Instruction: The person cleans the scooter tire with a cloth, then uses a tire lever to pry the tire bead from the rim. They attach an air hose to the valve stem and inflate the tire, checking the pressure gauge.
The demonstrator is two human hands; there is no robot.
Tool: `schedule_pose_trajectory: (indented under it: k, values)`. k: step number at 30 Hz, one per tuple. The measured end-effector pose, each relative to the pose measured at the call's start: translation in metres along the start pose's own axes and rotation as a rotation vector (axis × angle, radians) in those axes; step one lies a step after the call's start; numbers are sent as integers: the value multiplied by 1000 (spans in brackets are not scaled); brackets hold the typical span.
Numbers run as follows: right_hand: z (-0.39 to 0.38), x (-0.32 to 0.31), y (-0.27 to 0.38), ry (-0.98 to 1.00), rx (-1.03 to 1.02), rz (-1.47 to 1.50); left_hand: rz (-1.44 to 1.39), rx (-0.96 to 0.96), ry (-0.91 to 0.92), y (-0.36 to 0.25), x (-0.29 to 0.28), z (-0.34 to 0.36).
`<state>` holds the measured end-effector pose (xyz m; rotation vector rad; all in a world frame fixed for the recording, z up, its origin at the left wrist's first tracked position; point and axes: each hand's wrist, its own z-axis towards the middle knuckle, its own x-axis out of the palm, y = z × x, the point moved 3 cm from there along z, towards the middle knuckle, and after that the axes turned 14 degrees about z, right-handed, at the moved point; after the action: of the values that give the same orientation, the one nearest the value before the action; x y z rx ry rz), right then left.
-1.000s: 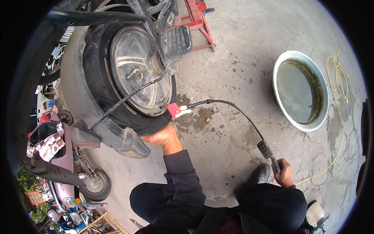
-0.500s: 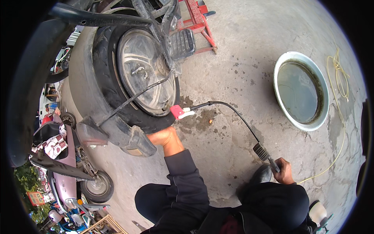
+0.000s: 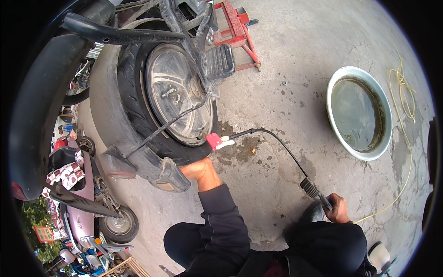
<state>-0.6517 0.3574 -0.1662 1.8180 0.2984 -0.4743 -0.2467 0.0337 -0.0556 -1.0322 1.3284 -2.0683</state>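
Observation:
My left hand (image 3: 201, 171) reaches under the tire (image 3: 184, 155) of a scooter's wheel at the rear mudguard (image 3: 173, 177). Its fingers are hidden behind the rubber and the guard. Low on the right, my right hand (image 3: 338, 208) is closed round the grip of a tire inflator (image 3: 326, 201). A coiled spring sleeve (image 3: 309, 187) leads from it to a thin black hose (image 3: 287, 148). At the hose's far end, a red and white clip-on air chuck (image 3: 215, 141) sits against the lower edge of the wheel (image 3: 177, 99).
A pale basin (image 3: 330, 111) of murky water stands at the right, beside a yellow air hose (image 3: 407, 152). Behind the wheel is a red metal stand (image 3: 237, 39). A pink scooter (image 3: 79, 217) is parked at the left. Wet spots mark the concrete floor (image 3: 277, 106).
The whole view has shifted slightly, so things sit a little lower and to the right. Both hands keep their places, and the chuck stays at the wheel.

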Motion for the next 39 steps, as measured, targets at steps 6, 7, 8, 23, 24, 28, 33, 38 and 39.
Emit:
schedule_pose_trajectory:
  k: [6, 7, 8, 23, 24, 28, 33, 38, 39]
  values:
    - [1, 1, 0, -12, -6, -35, -48, -22, 28, 10, -6, -4]
    - [1, 1, 0, -9, 17, -30, -77, 7, 51, 14, -9, -6]
    - [0, 1, 0, -2, 38, -36, -78, -62, 11, 24, -12, -11]
    - [0, 14, -10, -5, 31, 36, 19, 67, 134, 14, -11, -12]
    - [0, 13, -11, 4, 41, 30, -16, 41, 85, 12, -7, -13]
    - [-2, 4, -13, 16, 47, 1, -45, 17, -6, 4, 4, -9]
    - [-1, 0, -14, 17, 72, -1, -37, -2, 30, -6, 12, -9]
    - [2, 1, -9, 17, 32, 14, -9, 48, 82, -6, 10, -8]
    - [2, 1, -7, 15, 19, 10, -25, -23, 38, 0, 5, -7]
